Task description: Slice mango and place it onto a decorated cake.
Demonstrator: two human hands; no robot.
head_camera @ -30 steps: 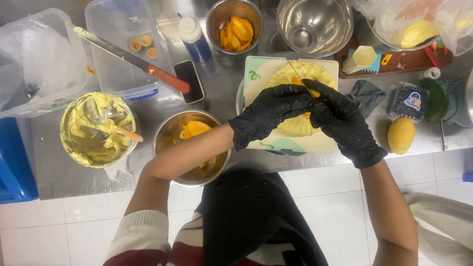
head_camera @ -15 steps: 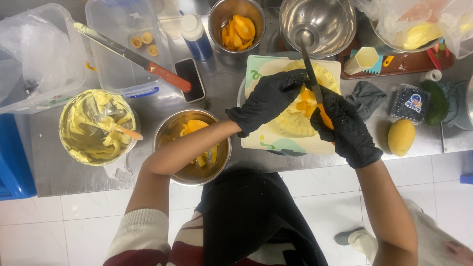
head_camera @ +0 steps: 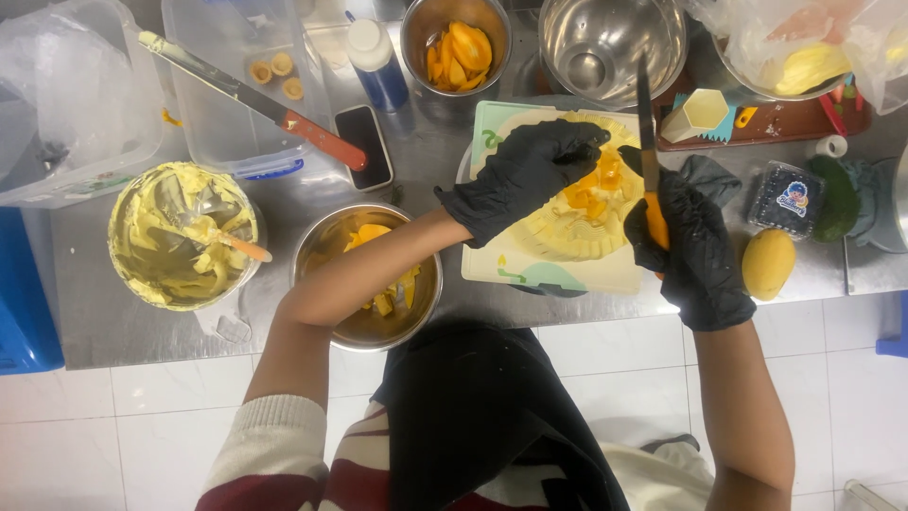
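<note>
Knife (head_camera: 644, 118) raised upright, orange mango slices (head_camera: 588, 189) fanned

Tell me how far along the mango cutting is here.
Done: slices fill the small metal bowl, and pieces sit in the near bowl. In hand: left hand steadies mango pieces on the board; right hand grips a knife. Left: one whole mango.

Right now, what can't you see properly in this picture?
- Head view: the orange fruit pieces are partly covered by the left hand.
- The knife handle is mostly hidden inside the right hand.
- The bowl nearest the person is partly hidden by the forearm.
- The blue bin is cut off by the left edge.
</note>
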